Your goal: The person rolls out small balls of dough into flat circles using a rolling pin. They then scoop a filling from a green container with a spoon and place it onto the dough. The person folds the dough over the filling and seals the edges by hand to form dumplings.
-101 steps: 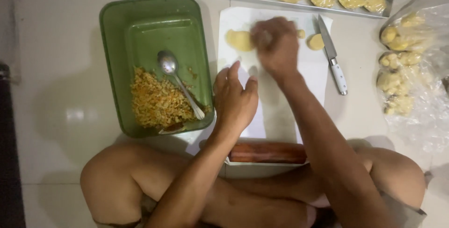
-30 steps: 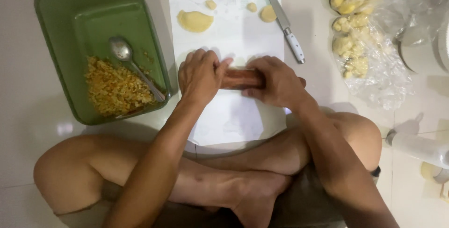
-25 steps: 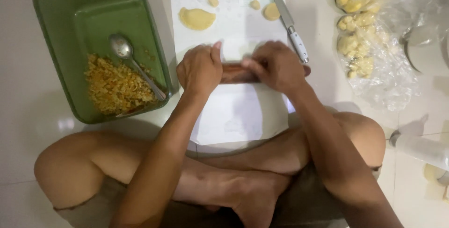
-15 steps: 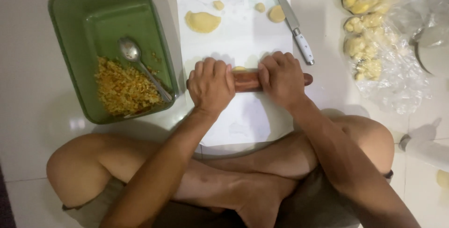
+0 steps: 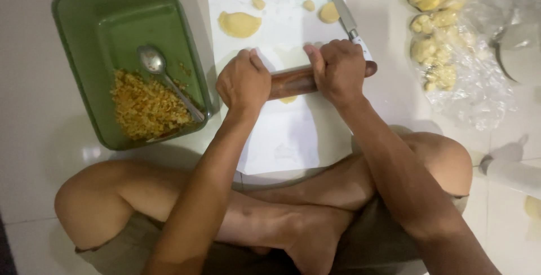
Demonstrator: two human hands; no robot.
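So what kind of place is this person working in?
Probably a home floor used for food prep: the person sits cross-legged on pale floor tiles, rolling dough with a wooden rolling pin beside a green dish of filling.

Bare arms, no sleeves; bare legs and feet; olive-khaki shorts (image 5: 389, 235); no rings visible.

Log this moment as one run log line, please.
left hand on wooden rolling pin | right hand on pin | dough beneath | white paper sheet
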